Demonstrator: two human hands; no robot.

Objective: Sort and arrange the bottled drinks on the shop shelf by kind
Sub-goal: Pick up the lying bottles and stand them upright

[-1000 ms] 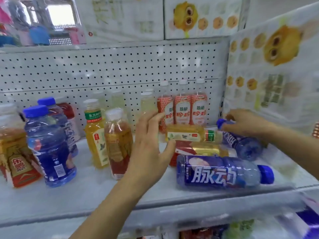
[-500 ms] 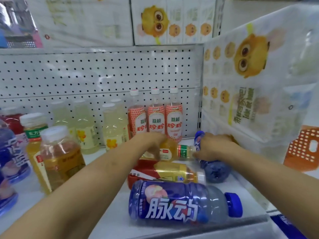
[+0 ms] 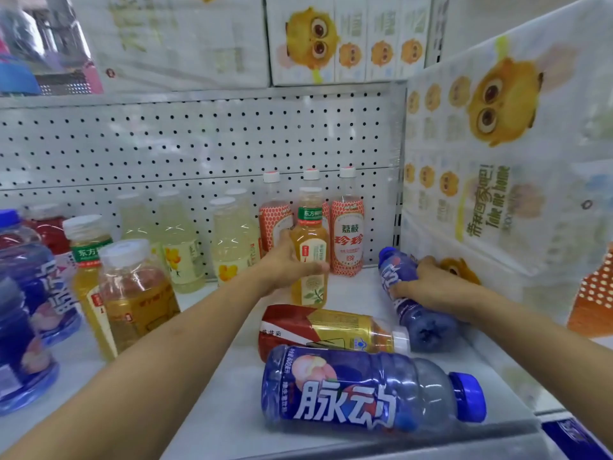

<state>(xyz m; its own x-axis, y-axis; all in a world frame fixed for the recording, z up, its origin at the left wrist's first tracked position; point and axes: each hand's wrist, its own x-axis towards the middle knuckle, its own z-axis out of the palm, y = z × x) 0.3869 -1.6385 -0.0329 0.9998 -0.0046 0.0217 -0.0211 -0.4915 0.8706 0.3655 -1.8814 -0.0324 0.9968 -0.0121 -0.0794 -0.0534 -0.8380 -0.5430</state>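
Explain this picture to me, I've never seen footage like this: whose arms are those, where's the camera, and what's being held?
There is no machine here. A person wears one camera on the head, and it looks down at their own two arms. The left hand grips an upright yellow tea bottle. The right hand holds the far blue bottle, near the side wall. On the white shelf, a red-and-gold bottle and the near blue bottle lie on their sides. Other bottles stand upright at the back and to the left.
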